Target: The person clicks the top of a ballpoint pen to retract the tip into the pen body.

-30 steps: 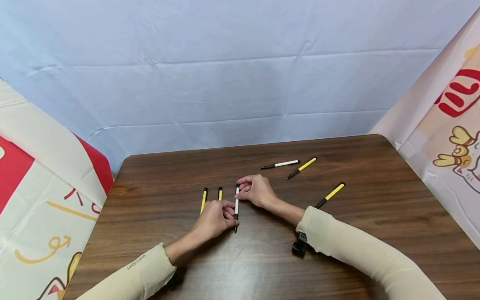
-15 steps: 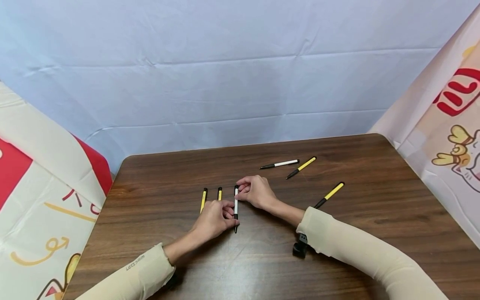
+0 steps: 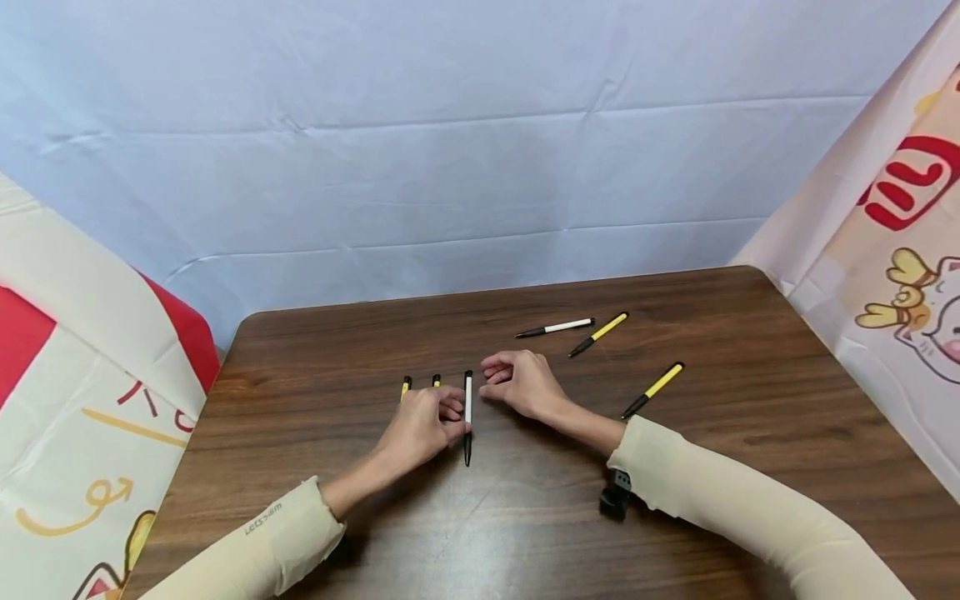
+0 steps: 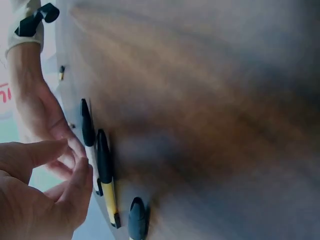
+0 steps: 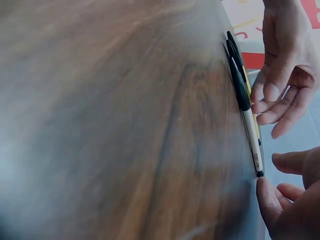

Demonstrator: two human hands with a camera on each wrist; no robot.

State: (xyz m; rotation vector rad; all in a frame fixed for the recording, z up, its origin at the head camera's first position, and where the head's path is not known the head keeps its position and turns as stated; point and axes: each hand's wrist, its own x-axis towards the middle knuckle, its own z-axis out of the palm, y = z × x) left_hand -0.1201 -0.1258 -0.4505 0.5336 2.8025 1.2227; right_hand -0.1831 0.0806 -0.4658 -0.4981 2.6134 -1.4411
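A white pen [image 3: 468,398] with a black grip lies on the table, its tip toward the person. My left hand [image 3: 422,425] hovers at its left side; in the left wrist view the thumb [image 4: 47,151] and forefinger [image 4: 77,187] are apart with nothing between them. To the pen's right, my right hand [image 3: 525,385] has loosely bent fingers, clear of the cap end. Two yellow pens [image 3: 406,387] lie left of the white one, partly hidden behind the left hand. The right wrist view shows the white barrel [image 5: 252,135] between both hands.
Farther back on the wooden table [image 3: 337,346] lie another white pen [image 3: 566,326] and a yellow pen [image 3: 606,330]. One more yellow pen [image 3: 662,382] rests beyond the right forearm. A pale cloth [image 3: 450,183] hangs behind the table's far edge.
The right hand has let go of the white pen's cap end and drawn off to the right. The left fingers have loosened and lifted from the pen, which stays in place.
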